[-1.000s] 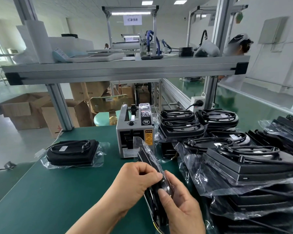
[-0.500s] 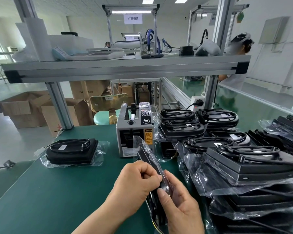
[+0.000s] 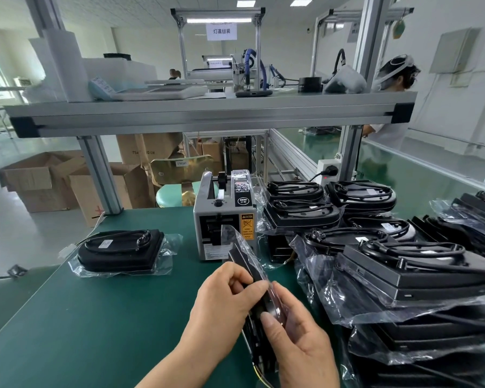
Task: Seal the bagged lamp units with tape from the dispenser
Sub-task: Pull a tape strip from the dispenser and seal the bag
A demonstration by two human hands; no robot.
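Where unit (image 3: 242, 259) is held: on edge, before dispenser (image 3: 224, 217)
Left hand (image 3: 221, 301): curled, pinching its edge
Right hand (image 3: 300, 351): thumb, fingers clasping it

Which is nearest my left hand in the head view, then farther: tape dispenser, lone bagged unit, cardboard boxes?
1. Tape dispenser, just beyond the left hand.
2. Lone bagged unit, left on the mat.
3. Cardboard boxes, on the floor, far left.

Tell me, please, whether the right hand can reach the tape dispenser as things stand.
Probably yes, but not freely: the right hand grips the bagged lamp unit, held on edge with the left hand, and that unit stands in front of the tape dispenser. Nothing else intervenes.
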